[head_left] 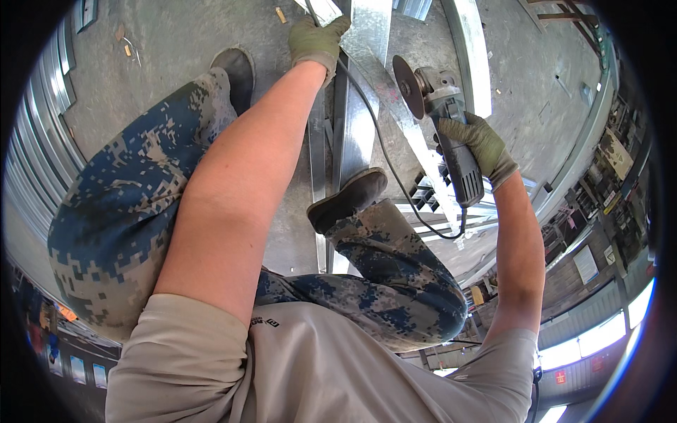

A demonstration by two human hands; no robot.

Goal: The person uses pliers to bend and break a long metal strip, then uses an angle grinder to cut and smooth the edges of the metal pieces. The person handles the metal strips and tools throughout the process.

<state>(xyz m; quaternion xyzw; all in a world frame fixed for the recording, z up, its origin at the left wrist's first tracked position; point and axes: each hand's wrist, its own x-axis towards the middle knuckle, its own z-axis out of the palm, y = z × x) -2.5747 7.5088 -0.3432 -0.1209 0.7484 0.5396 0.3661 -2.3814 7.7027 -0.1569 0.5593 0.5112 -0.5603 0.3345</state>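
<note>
My right hand (474, 144), in an olive work glove, is wrapped round the body of an angle grinder (462, 166). The grinder is held up off the floor, its brown disc (410, 87) at the far left end. A black power cord (384, 144) loops from its rear end up to my left hand (315, 44). That hand, also gloved, has its fingers bent over a bright steel strip (326, 10) at the far edge of the view, with the cord passing against it. The strip lies slantwise over a wider steel channel (358, 134); the fingertips are partly hidden.
My shoe (349, 199) stands by the channel, another shoe (238, 74) left of it. A curved-looking steel length (471, 56) lies beyond the grinder. Stacked metal profiles (39, 134) line the left; a cluttered rack (599, 183) runs along the right. Scraps dot the concrete floor (176, 42).
</note>
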